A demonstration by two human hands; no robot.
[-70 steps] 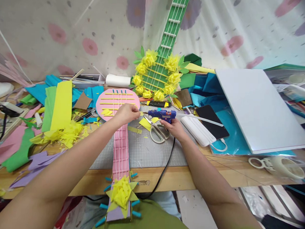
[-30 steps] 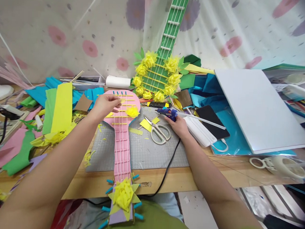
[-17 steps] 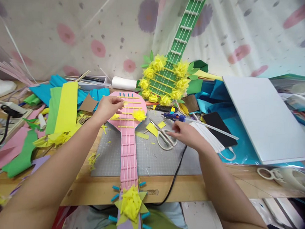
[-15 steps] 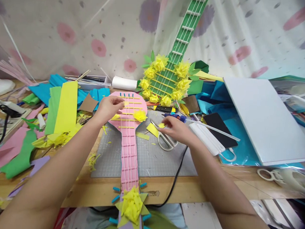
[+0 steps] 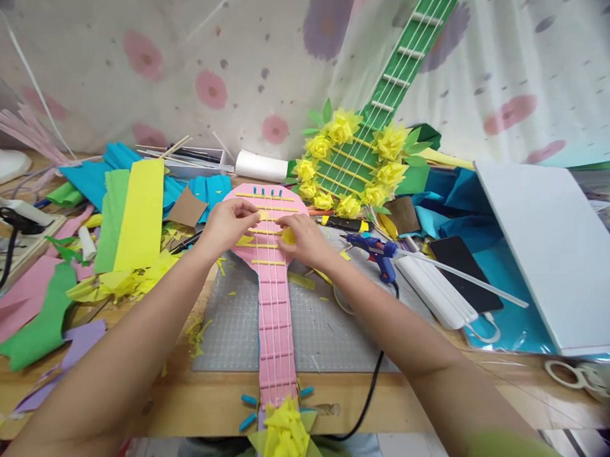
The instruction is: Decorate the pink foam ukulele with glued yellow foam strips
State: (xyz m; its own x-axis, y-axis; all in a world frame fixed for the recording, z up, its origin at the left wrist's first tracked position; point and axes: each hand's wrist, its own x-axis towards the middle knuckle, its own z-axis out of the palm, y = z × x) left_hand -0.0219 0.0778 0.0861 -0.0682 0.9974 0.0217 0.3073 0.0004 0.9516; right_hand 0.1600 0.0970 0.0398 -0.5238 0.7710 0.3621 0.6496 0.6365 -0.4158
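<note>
A pink toy guitar (image 5: 277, 307) with white strings and yellow strips lies with its round body away from me. My left hand (image 5: 229, 226) is over the left of the body, thumb and fingertips pinched on a small yellow paper piece (image 5: 263, 216). From the other side my right hand (image 5: 307, 238) reaches in, fingers bent and close together, tips near the strings; what they hold, if anything, is hidden. Under that hand a yellow paper flower (image 5: 288, 236) partly shows. A larger yellow flower (image 5: 285, 434) sits on the guitar's near end, among blue pegs.
A blue glue gun (image 5: 377, 251) lies on the grey cutting mat (image 5: 231, 339), right of my hands. Scissors are mostly hidden under my right forearm. A green toy guitar (image 5: 347, 166) with yellow flowers leans at the back. Crepe paper strips (image 5: 140, 216) and scraps crowd the left.
My right hand has moved left from beside the scissors to the guitar body, opposite my left hand. My left hand still pinches the yellow piece. The camera view has shifted slightly.
</note>
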